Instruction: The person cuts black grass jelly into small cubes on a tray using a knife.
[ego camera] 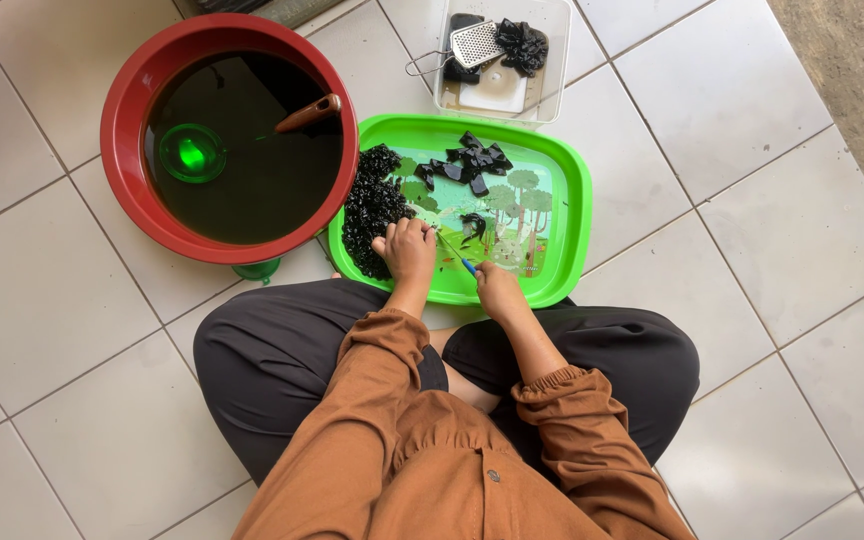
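Cutting black jelly on my green tray, cross-legged on the tiled floor.

My right hand (500, 290) is closed round the blue handle of a small knife (455, 254), whose blade angles up-left toward my left hand (407, 250); that hand is curled, fingertips pressed down at the edge of a heap of chopped black jelly (370, 210), though I cannot tell whether it pinches a piece. The heap is glossy and finely cut, filling the tray's left side; larger uncut black chunks (467, 163) lie near the far rim, one more piece mid-tray. The green plastic tray (572, 190) has a printed tree scene and sits just before my knees. Touching it on the left is a red basin (127, 130) of dark liquid with a green cup and a wooden-handled ladle (307, 112) in it. Beyond is a clear tub (552, 60) holding a metal grater (474, 43) and more jelly, all on pale floor tiles (752, 200).
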